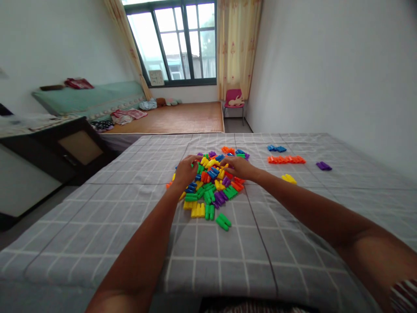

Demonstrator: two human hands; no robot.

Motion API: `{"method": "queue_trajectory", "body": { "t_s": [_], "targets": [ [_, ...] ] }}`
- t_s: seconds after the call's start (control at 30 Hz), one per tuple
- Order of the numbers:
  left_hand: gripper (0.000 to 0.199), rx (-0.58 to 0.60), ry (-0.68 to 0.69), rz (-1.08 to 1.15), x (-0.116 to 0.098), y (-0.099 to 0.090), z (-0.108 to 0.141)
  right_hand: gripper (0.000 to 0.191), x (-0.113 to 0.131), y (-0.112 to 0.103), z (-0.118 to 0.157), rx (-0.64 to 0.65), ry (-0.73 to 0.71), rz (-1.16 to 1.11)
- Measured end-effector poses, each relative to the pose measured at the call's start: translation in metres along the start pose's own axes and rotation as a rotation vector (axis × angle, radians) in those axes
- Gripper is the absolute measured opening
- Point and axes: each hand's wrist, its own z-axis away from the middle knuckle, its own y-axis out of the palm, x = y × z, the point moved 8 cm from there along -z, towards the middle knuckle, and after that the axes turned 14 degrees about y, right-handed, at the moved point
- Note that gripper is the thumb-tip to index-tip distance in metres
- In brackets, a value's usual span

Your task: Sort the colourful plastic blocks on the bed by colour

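A heap of small plastic pieces [208, 191] in green, yellow, blue, orange and purple lies on a grey checked cloth [130, 191]. My left hand [188, 170] rests at the heap's left side, its fingertips among the pieces; what they hold, if anything, is hidden. At the upper right of the heap is my right hand [239, 167], fingers bent onto the pieces, and whether one is gripped is unclear. Right of the heap lie an orange row [286, 160], blue pieces [276, 148], yellow pieces [289, 178] partly behind my right forearm, and purple pieces [323, 165].
Beyond the cloth-covered surface stands a bed with a brown mat [185, 117]. A pink chair [233, 98] is by the curtain. On the left is a dark cabinet [74, 152], and a white wall [342, 65] runs along the right.
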Motion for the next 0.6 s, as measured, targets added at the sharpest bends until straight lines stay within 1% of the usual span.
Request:
{"method": "queue_trajectory", "body": {
  "t_s": [0.1,0.17,0.2,0.27,0.33,0.4,0.47,0.53,0.6],
  "targets": [
    [0.032,0.047,-0.037,-0.017,0.015,0.011,0.006,0.030,0.020,0.017,-0.009,0.044,-0.075,-0.014],
    [0.031,0.090,-0.017,-0.032,0.016,0.019,0.009,0.037,0.032,0.030,-0.010,0.091,-0.109,0.016],
    [0.030,0.110,-0.002,-0.036,0.015,0.023,0.010,0.038,0.036,0.033,-0.009,0.101,-0.116,0.027],
    [0.030,0.143,0.028,-0.041,0.013,0.028,0.012,0.036,0.039,0.029,-0.006,0.081,-0.111,0.015],
    [0.030,0.159,0.047,-0.054,0.014,0.031,0.013,0.038,0.033,0.012,-0.001,0.011,-0.086,-0.033],
    [0.031,0.171,0.063,-0.065,0.017,0.033,0.013,0.040,0.019,-0.010,0.006,-0.065,-0.051,-0.075],
    [0.032,0.190,0.069,-0.074,0.019,0.036,0.014,0.042,-0.005,-0.033,0.015,-0.121,-0.005,-0.093],
    [0.033,0.220,0.055,-0.086,0.022,0.040,0.016,0.043,-0.040,-0.053,0.024,-0.131,0.084,-0.092],
    [0.034,0.247,0.030,-0.103,0.023,0.043,0.017,0.042,-0.088,-0.071,0.034,-0.118,0.236,-0.090]
  ]
}}
